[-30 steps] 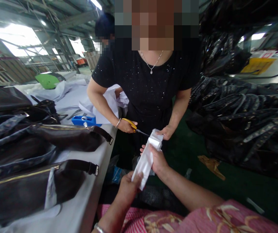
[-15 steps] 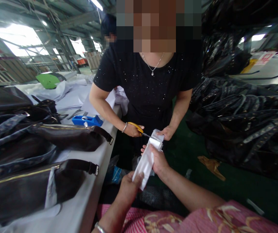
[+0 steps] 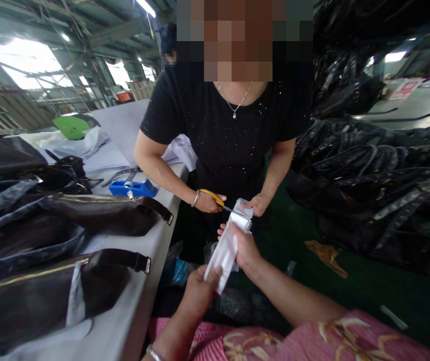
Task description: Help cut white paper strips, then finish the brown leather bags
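I hold a folded strip of white fabric (image 3: 227, 248) stretched between my two hands. My left hand (image 3: 198, 291) pinches its lower end with thumb on top. My right hand (image 3: 244, 248) grips it from behind near the upper end. A person in a black shirt (image 3: 230, 135) stands facing me. That person's one hand (image 3: 258, 204) holds the top end of the strip, and the other hand (image 3: 206, 201) works yellow-handled scissors (image 3: 217, 200) with the blades at the strip's top edge.
A white table (image 3: 140, 296) runs along my left, loaded with dark brown bags (image 3: 87, 286) with gold zippers and buckled straps. A blue tape dispenser (image 3: 132, 188) and white paper sheets (image 3: 104, 150) lie farther back. Shiny black plastic sacks (image 3: 380, 180) pile up on the right over a green floor.
The scissors have moved right, from beside the strip to its top edge. The person opposite has shifted a little. My hands hold the strip in the same place.
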A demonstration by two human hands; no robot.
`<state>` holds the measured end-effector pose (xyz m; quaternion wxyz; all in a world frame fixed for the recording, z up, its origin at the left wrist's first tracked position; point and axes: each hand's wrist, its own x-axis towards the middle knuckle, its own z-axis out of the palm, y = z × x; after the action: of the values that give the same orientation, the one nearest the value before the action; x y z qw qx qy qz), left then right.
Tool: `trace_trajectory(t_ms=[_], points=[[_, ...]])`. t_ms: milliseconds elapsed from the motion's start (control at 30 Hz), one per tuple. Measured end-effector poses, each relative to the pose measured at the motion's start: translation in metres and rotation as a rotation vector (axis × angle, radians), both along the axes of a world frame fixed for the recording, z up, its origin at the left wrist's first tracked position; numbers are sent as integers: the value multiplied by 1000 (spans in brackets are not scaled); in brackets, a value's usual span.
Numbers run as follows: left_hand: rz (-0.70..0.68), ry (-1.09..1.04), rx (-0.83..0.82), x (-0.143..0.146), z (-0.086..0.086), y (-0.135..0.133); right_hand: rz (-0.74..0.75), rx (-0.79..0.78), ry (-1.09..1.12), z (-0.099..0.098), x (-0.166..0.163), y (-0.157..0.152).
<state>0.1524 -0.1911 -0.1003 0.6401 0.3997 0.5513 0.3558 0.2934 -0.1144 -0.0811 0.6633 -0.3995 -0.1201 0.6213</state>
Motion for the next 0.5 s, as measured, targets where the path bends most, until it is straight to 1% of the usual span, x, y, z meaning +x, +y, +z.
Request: trace_trajectory(t_ms=[167,333,500], points=[[1,-1,4,5,6,1,-5,3,-10,0,4,0],[-24,28,39,6,8,0,-6,11,-12,4,5,0],[-20,42,33,6,12,0,-10,19,-6,5,5,0]])
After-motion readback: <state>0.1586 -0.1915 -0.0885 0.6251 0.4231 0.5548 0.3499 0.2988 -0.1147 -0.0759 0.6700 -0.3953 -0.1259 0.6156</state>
